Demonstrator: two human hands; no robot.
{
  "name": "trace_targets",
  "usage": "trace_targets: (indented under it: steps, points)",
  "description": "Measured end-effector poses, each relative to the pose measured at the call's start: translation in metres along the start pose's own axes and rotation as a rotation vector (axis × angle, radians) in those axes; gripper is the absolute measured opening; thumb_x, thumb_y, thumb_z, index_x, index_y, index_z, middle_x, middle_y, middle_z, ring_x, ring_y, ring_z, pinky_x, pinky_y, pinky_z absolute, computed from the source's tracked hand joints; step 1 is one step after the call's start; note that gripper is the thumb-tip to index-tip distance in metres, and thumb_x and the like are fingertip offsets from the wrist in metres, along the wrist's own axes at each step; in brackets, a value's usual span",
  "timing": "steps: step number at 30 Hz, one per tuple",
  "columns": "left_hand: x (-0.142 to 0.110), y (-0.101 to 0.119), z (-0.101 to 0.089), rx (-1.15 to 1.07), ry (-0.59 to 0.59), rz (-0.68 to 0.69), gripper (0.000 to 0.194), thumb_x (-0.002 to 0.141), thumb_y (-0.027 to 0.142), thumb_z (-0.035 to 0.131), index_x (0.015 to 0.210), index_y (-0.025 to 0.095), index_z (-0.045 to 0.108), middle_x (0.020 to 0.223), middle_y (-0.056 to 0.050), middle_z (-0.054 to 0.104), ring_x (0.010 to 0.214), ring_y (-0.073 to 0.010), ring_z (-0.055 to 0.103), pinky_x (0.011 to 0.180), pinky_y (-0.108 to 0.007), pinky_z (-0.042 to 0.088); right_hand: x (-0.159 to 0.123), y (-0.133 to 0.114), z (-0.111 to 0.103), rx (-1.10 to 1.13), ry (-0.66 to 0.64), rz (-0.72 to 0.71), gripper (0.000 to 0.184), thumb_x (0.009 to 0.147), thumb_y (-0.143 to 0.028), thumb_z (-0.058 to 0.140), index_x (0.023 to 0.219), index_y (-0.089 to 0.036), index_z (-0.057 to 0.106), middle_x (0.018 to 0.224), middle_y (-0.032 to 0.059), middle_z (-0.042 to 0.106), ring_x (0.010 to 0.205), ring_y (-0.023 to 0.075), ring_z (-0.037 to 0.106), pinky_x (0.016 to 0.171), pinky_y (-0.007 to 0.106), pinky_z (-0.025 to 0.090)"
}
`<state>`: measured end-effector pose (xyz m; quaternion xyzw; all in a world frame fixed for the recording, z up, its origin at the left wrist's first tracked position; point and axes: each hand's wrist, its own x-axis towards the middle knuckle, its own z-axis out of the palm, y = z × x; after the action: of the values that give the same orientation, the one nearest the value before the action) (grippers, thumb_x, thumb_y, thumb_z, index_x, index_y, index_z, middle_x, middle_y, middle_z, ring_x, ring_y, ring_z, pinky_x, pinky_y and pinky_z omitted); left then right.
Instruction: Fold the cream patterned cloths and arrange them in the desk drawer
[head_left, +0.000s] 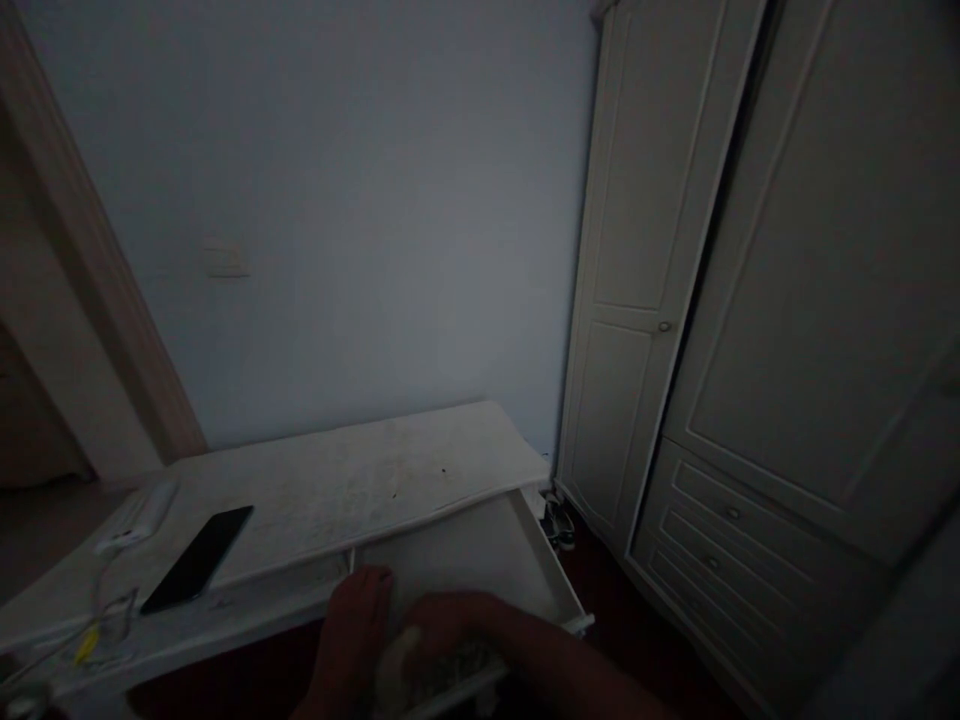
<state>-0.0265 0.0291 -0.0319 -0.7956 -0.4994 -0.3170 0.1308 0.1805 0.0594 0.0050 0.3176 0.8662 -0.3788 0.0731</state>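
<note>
Pale, bunched, cloth-like thing (391, 675) being held in pulled-out white wooden drawer (480, 550) by right hand (444, 620), fingers curled over it, prob for control. Drawer's left side maybe being steadied by left hand (361, 595); finger grip can't be told, too dark tbh.

At your ten o'clock, a dark phone (198, 560) lies flat, a white power strip (139, 516) beyond its left side; a yellow piece (87, 645) sits at nine. Your eleven o'clock has a wall switch (226, 260). Shoes (558, 524) rest on the floor (611, 590) at one, near your closed wardrobe (637, 230).
</note>
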Motion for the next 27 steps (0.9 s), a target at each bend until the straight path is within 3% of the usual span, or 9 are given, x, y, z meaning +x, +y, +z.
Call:
trace_targets:
  steps: [5,8,11,15,19,22,25,27]
  points:
    - [0.002,0.003,0.0,0.004,-0.003,-0.046,0.043,0.111,0.036,0.03,0.104,0.025,0.071,0.099,-0.006,0.077,0.092,-0.0228,0.073,0.089,-0.039,0.056,-0.083,0.043,-0.026,-0.008,0.032,0.166,0.04,0.076,-0.038,0.084,0.112,-0.021,0.082,0.107,0.0022,0.081,0.093,0.0233,0.076,0.077,0.028,0.056]
    - [0.002,0.002,0.0,0.018,0.048,0.01,0.048,0.111,0.036,0.025,0.103,0.025,0.071,0.099,-0.006,0.078,0.092,-0.0233,0.074,0.088,-0.039,0.057,-0.109,0.056,-0.034,-0.017,0.041,0.242,0.042,0.077,-0.038,0.082,0.115,-0.022,0.082,0.111,0.0036,0.082,0.096,0.025,0.077,0.08,0.03,0.057]
    - [-0.001,0.0,0.001,0.024,0.054,0.031,0.046,0.111,0.036,0.026,0.102,0.025,0.07,0.099,-0.006,0.079,0.093,-0.0227,0.074,0.089,-0.039,0.056,-0.088,0.045,-0.023,-0.054,-0.01,0.252,0.044,0.076,-0.043,0.08,0.115,-0.022,0.082,0.108,0.0046,0.082,0.092,0.0267,0.077,0.076,0.033,0.058]
    - [-0.008,-0.007,0.006,0.052,0.03,0.029,0.04,0.109,0.033,0.032,0.102,0.026,0.07,0.098,-0.006,0.079,0.092,-0.0235,0.074,0.09,-0.04,0.056,-0.009,-0.001,0.008,-0.075,-0.09,0.181,0.049,0.073,-0.049,0.083,0.113,-0.022,0.081,0.102,0.0043,0.081,0.084,0.0277,0.077,0.071,0.035,0.06]
    - [-0.013,-0.019,0.013,0.122,0.074,0.129,0.042,0.107,0.028,0.03,0.106,0.025,0.072,0.102,-0.008,0.081,0.096,-0.0245,0.074,0.092,-0.041,0.055,0.046,-0.038,0.025,0.025,-0.023,0.011,0.039,0.076,-0.044,0.084,0.109,-0.024,0.08,0.099,-0.0005,0.081,0.086,0.0254,0.076,0.07,0.033,0.061]
    - [-0.011,-0.019,0.01,0.174,0.066,0.154,0.044,0.107,0.026,0.029,0.107,0.023,0.072,0.103,-0.009,0.081,0.096,-0.0247,0.074,0.091,-0.041,0.055,0.038,-0.038,0.02,0.017,-0.023,-0.001,0.036,0.08,-0.036,0.083,0.112,-0.02,0.079,0.103,-0.0004,0.08,0.089,0.0222,0.076,0.072,0.027,0.059]
    - [-0.007,-0.011,0.004,0.149,-0.009,0.126,0.042,0.109,0.028,0.03,0.104,0.024,0.072,0.101,-0.007,0.08,0.092,-0.0233,0.074,0.088,-0.04,0.055,-0.006,-0.021,0.005,-0.069,-0.056,0.069,0.031,0.083,-0.029,0.08,0.112,-0.018,0.08,0.102,0.0019,0.08,0.087,0.022,0.076,0.073,0.026,0.056]
    - [-0.004,-0.004,0.0,0.096,-0.033,0.058,0.042,0.11,0.03,0.031,0.1,0.025,0.071,0.097,-0.005,0.078,0.091,-0.0221,0.073,0.09,-0.039,0.054,-0.045,-0.009,-0.008,-0.044,0.006,0.052,0.033,0.085,-0.03,0.077,0.117,-0.021,0.08,0.108,0.0014,0.081,0.094,0.0222,0.076,0.079,0.026,0.055]
